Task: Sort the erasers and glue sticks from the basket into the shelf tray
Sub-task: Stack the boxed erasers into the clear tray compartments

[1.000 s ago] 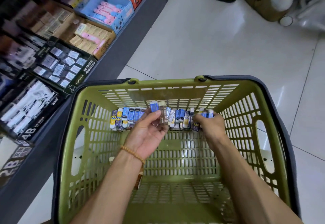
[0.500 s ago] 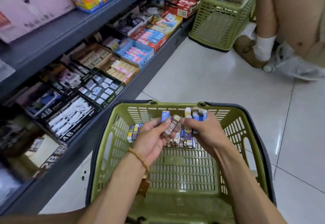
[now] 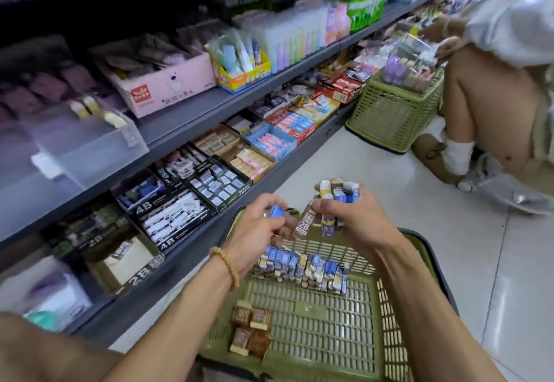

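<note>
A green basket (image 3: 389, 315) stands on the floor below me. Along its far wall lies a row of blue and white erasers (image 3: 302, 267), and several brown erasers (image 3: 250, 332) lie at its near left. My left hand (image 3: 257, 232) pinches a blue eraser (image 3: 277, 211) above the basket. My right hand (image 3: 356, 223) grips a bundle of erasers and glue sticks (image 3: 332, 205), among them a brown 2B eraser. The 2B shelf tray (image 3: 126, 264) sits on the bottom shelf to the left, partly filled.
Shelves with boxes of 4B and 2B erasers (image 3: 171, 220) and other stationery run along the left. A second green basket (image 3: 392, 115) stands further down the aisle, beside a crouching person (image 3: 494, 106). White tiled floor (image 3: 374, 169) lies to the right.
Both hands have risen out of the basket with their items. The view has tilted up, showing more of the shelves and the other person.
</note>
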Available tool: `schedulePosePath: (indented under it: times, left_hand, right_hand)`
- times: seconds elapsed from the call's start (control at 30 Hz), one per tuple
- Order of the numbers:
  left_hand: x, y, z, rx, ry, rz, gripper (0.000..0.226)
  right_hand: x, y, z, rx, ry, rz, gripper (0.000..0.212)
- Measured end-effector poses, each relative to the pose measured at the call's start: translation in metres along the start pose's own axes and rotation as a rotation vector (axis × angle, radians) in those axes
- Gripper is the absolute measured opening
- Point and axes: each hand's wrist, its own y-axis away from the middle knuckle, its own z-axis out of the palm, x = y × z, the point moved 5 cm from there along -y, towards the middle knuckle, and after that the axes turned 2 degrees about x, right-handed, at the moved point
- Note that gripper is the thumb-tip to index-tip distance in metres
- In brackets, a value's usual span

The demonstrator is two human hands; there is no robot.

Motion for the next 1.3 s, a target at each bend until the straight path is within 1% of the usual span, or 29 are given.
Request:
schedulePosePath:
  times: [0.1, 0.2, 0.27, 0.33, 0.4, 0.43, 0.47, 0.6, 0.67, 0.73, 0.77, 0.83, 0.93, 1.0, 1.07, 1.13, 1.17, 1.3]
  left_hand:
    - [0.019, 0.003, -0.012, 0.016, -0.062, 0.031, 0.025]
    - [0.034, 0.005, -0.023, -0.007, 0.013, 0.012, 0.020]
    - [0.042, 0.006, -0.032, -0.045, 0.002, 0.002, 0.014]
    - [0.051, 0.007, -0.044, -0.052, -0.138, 0.048, 0.007]
    - [0.066, 0.010, -0.058, 0.009, -0.347, 0.180, 0.011]
    - [0.074, 0.011, -0.065, 0.045, -0.402, 0.251, 0.013]
    - [0.083, 0.013, -0.071, 0.068, -0.407, 0.299, 0.015]
    - [0.109, 0.013, -0.102, 0.130, -0.322, 0.348, 0.013]
    - [0.117, 0.011, -0.119, 0.188, -0.230, 0.327, 0.012]
    - [0.124, 0.009, -0.135, 0.267, -0.129, 0.312, 0.009]
    - [0.128, 0.009, -0.143, 0.309, -0.121, 0.323, 0.009]
    - [0.139, 0.007, -0.160, 0.376, -0.177, 0.373, 0.012]
    - [0.159, 0.006, -0.190, 0.421, -0.266, 0.467, 0.023]
    - [0.172, 0.006, -0.211, 0.465, -0.349, 0.523, 0.023]
    - [0.183, 0.006, -0.232, 0.558, -0.484, 0.559, 0.021]
    - [0.187, 0.005, -0.247, 0.632, -0.615, 0.534, 0.020]
    - [0.186, 0.004, -0.252, 0.640, -0.658, 0.498, 0.019]
    - [0.178, -0.006, -0.259, 0.583, -0.761, 0.378, 0.020]
  right_hand:
    - [-0.020, -0.003, 0.016, -0.053, 0.053, -0.035, 0.039]
    - [-0.037, -0.009, 0.037, -0.114, 0.123, -0.075, 0.052]
    - [-0.046, -0.015, 0.053, -0.167, 0.157, -0.099, 0.044]
    - [-0.055, -0.022, 0.070, -0.218, 0.165, -0.116, 0.030]
    - [-0.064, -0.028, 0.088, -0.250, 0.168, -0.124, 0.024]
    - [-0.070, -0.031, 0.097, -0.265, 0.171, -0.132, 0.022]
    - [-0.075, -0.034, 0.107, -0.280, 0.170, -0.145, 0.022]
    - [-0.090, -0.046, 0.141, -0.320, 0.061, -0.179, 0.029]
    - [-0.092, -0.050, 0.152, -0.318, 0.011, -0.181, 0.027]
    - [-0.091, -0.052, 0.161, -0.292, 0.017, -0.189, 0.026]
    - [-0.089, -0.053, 0.165, -0.287, 0.045, -0.191, 0.025]
    - [-0.085, -0.055, 0.175, -0.282, 0.080, -0.176, 0.026]
    - [-0.083, -0.059, 0.184, -0.252, 0.051, -0.144, 0.027]
    - [-0.083, -0.063, 0.188, -0.237, 0.025, -0.133, 0.024]
    - [-0.083, -0.067, 0.190, -0.220, 0.022, -0.129, 0.022]
    - [-0.080, -0.071, 0.191, -0.213, 0.035, -0.128, 0.021]
    - [-0.079, -0.073, 0.191, -0.214, 0.047, -0.127, 0.022]
    - [-0.074, -0.078, 0.192, -0.210, 0.079, -0.108, 0.020]
